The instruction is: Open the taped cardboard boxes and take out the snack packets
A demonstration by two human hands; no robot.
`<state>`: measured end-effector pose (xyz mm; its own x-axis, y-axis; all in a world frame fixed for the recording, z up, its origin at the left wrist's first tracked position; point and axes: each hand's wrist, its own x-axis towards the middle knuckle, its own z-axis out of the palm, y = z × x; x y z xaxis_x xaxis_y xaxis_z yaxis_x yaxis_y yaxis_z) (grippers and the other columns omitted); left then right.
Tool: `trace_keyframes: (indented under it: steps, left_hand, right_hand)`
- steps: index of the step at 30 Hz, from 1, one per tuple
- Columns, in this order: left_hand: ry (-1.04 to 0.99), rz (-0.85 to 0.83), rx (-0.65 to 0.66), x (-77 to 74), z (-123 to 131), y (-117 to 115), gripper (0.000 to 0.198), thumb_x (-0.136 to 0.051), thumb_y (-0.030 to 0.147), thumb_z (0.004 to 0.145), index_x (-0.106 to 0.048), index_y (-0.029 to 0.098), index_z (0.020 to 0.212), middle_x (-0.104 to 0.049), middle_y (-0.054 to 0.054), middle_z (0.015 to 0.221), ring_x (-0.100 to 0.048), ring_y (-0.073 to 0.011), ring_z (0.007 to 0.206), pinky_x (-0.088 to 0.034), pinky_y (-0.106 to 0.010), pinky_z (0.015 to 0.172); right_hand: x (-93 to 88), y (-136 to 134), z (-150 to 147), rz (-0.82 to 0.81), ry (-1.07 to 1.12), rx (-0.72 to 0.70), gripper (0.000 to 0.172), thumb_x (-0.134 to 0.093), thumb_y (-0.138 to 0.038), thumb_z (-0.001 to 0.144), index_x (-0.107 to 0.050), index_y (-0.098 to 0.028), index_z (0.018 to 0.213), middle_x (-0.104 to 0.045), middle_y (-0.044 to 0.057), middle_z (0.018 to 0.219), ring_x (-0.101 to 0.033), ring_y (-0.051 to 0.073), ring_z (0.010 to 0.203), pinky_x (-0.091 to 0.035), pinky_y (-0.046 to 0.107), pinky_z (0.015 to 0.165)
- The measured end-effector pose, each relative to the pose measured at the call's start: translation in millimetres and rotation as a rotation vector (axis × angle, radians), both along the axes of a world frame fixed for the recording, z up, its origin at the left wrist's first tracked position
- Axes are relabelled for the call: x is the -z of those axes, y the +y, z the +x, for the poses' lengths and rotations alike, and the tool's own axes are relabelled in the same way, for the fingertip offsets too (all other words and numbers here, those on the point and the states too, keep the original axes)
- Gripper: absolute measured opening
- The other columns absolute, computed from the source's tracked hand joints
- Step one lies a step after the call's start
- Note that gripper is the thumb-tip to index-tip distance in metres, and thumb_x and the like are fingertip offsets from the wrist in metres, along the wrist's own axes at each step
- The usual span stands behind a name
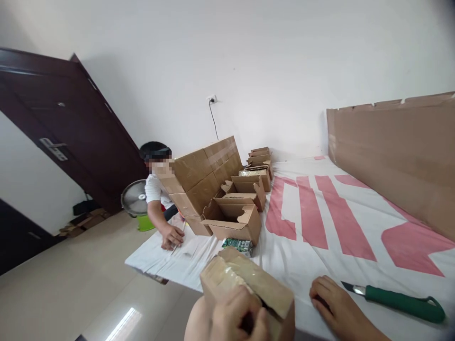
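A small cardboard box [266, 279] stands tilted at the near table edge, with shiny tape on its top and one flap partly raised. My left hand [236, 312] is closed on its top, fingers curled at the flap's edge; the fingertips are partly hidden. My right hand [330, 298] rests on the cloth, loosely curved, thumb apart from the fingers and nothing visible in it. Just to its right lies a green-handled utility knife [401, 300], blade out and pointing toward that hand. Beyond the box lies a green printed carton [239, 246].
Several open cardboard boxes [232, 229] run in a row toward the wall, beside stacked closed cartons [199, 170]. Another person's hand [173, 237] lies on the table at left. A tall cardboard panel [391, 151] borders the right. White cloth with red print [284, 258] covers the table.
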<state>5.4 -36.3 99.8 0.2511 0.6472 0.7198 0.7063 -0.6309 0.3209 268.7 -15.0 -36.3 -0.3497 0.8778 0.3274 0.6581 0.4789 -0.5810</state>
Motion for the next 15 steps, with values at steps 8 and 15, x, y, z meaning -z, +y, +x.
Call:
trace_keyframes:
  steps: [8, 15]
  left_hand:
    - [-0.060, 0.179, 0.293, 4.3, 42, 6, 0.019, -0.043, 0.022, 0.092, -0.057, 0.019, 0.080, -0.061, -0.004, 0.065, -0.054, -0.0161, 0.059, -0.042, -0.030, 0.056]
    - [-0.163, 0.336, 0.166, 31.9, 33, -5, 0.019, -0.043, 0.015, 0.089, -0.062, 0.017, 0.087, -0.067, -0.006, 0.077, -0.060, -0.0183, 0.070, -0.046, -0.033, 0.065]
  right_hand:
    - [9.0, 1, 14, -0.115, 0.195, 0.109, 0.026, -0.043, -0.041, 0.095, -0.062, -0.023, 0.097, -0.067, 0.006, 0.098, -0.064, 0.020, 0.091, -0.053, 0.033, 0.081]
    - [35.2, -30, -30, 0.028, 0.267, -0.041, 0.079, -0.059, -0.038, 0.083, -0.021, -0.020, 0.150, -0.043, 0.018, 0.146, -0.049, 0.032, 0.128, -0.051, 0.045, 0.097]
